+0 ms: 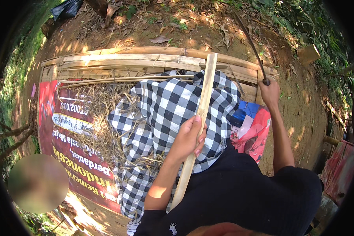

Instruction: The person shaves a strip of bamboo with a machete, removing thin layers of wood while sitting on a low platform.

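My left hand point(189, 137) is closed around a long, pale split-bamboo strip point(206, 92). The strip stands at a slant over my lap, its lower end beside my dark shirt and its upper end past the far edge of the checkered cloth. Out to the right, my right hand point(269, 93) grips the dark handle of a machete point(252, 43). Its long, narrow blade points away from me and slightly left, apart from the bamboo. Beneath the strip, a black-and-white checkered cloth point(171, 100) lies bunched, with thin bamboo shavings point(94, 118) heaped on its left side.
Several bamboo slats point(126, 63) lie side by side along the far edge. A printed red banner point(51, 129) spreads under the shavings, with a dark blue object point(237, 117) on its right part. Brown soil with dry leaves surrounds this; a cut wood block point(308, 54) sits far right.
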The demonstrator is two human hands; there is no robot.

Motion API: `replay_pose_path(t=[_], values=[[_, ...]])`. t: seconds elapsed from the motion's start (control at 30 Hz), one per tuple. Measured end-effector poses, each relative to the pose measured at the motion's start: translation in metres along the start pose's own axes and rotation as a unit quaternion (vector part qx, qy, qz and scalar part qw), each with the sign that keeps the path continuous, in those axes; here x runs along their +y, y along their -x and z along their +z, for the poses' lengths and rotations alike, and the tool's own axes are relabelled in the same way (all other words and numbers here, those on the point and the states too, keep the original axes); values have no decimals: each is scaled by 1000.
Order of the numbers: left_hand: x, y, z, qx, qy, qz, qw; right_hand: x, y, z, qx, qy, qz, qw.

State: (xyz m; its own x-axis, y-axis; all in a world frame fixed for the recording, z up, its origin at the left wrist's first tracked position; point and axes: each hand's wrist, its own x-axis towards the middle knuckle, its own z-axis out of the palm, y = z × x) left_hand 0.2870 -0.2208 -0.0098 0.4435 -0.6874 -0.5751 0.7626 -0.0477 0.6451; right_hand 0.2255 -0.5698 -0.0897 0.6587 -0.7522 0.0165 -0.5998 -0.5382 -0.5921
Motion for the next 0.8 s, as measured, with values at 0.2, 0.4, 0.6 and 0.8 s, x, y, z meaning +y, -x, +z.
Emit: replay_pose_path(t=[0.2,0.4,0.6,0.8], values=[[-8,-17,-5,35,-6,18,999,-75,76,15,-290,-352,141,879],[-30,16,-14,3,-278,83,957,-108,111,30,-382,-391,80,834],[-24,128,-44,13,-396,86,914,-119,119,36,-385,-294,19,874],[-74,288,-85,293,-451,-56,841,-132,130,33,-359,-340,41,868]])
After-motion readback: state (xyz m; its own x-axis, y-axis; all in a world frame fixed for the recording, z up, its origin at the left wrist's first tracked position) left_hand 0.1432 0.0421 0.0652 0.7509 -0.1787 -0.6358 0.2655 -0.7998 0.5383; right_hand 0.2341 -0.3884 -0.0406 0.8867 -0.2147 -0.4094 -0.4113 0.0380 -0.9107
